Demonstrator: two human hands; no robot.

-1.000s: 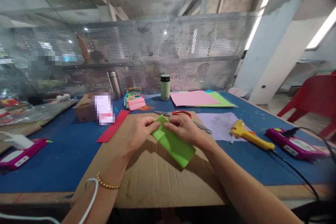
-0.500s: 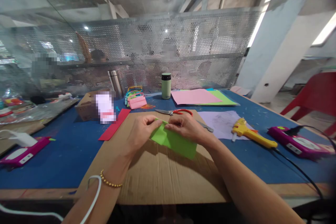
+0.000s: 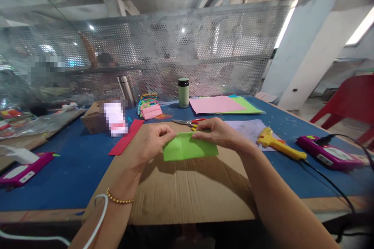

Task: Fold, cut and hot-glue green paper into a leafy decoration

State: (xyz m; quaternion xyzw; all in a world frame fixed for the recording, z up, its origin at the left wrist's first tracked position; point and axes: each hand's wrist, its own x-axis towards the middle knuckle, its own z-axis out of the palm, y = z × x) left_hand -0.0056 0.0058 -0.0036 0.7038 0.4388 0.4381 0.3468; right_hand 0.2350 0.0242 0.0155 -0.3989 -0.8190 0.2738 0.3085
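Note:
A bright green sheet (image 3: 190, 148) with a crease near its middle is held up over the brown cardboard (image 3: 187, 198). My left hand (image 3: 156, 139) pinches its upper left edge between thumb and fingers. At the upper right edge my right hand (image 3: 214, 134) is closed on the same sheet. Just beyond the hands lie red-handled scissors (image 3: 187, 122), and a yellow handle shows partly behind my right fingers. A red strip (image 3: 126, 137) lies to the left, partly beside the cardboard.
Right: yellow glue gun (image 3: 280, 146) with cord, purple paper (image 3: 248, 130), magenta power strip (image 3: 327, 153). Back: pink sheet (image 3: 216, 104), green bottle (image 3: 184, 94), steel flask (image 3: 126, 92), small pink bag (image 3: 151, 112). Left: cardboard box (image 3: 93, 118), another power strip (image 3: 26, 169). People sit behind the mesh.
The green sheet has turned from slanting to nearly level, its lower right corner rising. My right hand has moved slightly right and up, and the view has shifted a little.

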